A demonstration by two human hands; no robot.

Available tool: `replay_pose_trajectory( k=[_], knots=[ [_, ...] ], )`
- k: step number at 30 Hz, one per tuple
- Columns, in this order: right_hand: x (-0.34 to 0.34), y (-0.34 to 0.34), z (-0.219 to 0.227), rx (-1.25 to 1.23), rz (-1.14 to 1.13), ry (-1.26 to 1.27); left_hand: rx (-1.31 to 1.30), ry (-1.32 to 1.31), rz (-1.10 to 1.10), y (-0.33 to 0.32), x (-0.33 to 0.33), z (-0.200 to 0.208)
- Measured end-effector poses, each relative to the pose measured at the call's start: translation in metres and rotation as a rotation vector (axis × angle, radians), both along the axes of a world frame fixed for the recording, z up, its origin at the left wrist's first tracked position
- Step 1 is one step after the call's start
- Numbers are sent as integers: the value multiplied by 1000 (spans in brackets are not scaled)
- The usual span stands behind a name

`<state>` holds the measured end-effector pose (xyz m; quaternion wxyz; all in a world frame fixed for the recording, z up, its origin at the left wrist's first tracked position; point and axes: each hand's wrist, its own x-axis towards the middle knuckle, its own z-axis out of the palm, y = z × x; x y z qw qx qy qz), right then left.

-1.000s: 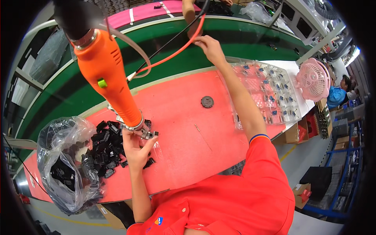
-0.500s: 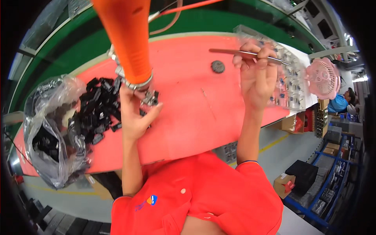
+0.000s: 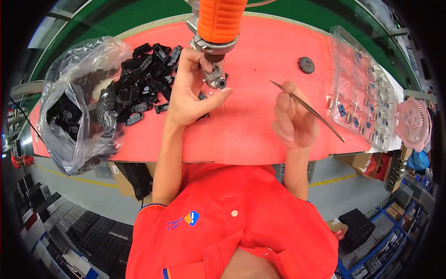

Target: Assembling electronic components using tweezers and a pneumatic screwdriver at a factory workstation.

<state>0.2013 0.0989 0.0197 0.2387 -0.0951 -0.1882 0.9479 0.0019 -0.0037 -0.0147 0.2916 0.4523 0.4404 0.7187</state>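
My left hand [image 3: 191,95] is curled round a small metal fitting [image 3: 213,76] with a dark round end, just under the nose of an orange power tool [image 3: 220,23]. I cannot tell if the fitting is joined to the tool. My left thumb lies below it, apart from the fingers. In my right hand [image 3: 295,118], slightly blurred, is a pair of slim metal tweezers [image 3: 306,106], slanting down to the right with its pointed tip toward the upper left. Beyond that hand a dark round disc [image 3: 306,65] lies on the pink mat [image 3: 260,60].
Left of my left hand is a heap of black plastic parts [image 3: 139,83], beside a clear plastic bag [image 3: 65,149] holding more. At the right edge stands a clear compartment tray [image 3: 341,88] with small blue parts, and a pink fan [image 3: 413,123] past it.
The view has shifted, so the table sits further right and up. My right hand has come down nearer to me, and the tweezers have turned to a steeper slant. My left hand stays at the fitting.
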Motion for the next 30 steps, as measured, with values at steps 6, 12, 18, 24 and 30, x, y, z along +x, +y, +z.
replay_pose_trajectory(
  k=[6, 12, 18, 24, 30],
  knots=[
    [-3, 16, -4, 642, 135, 410, 19, -44, -39, -1, 5, 3],
    [-26, 27, 28, 1314, -65, 127, 52, -57, -57, -2, 3, -2],
    [-41, 13, 21, 1377, -258, -69, 68, -13, -35, -1, 3, 0],
    [-42, 10, 13, 1380, -267, -45, 58, 20, -31, 1, 4, 1],
    [-43, 7, 15, 1480, -291, -80, 47, 5, -21, 0, 4, 0]
  ],
)
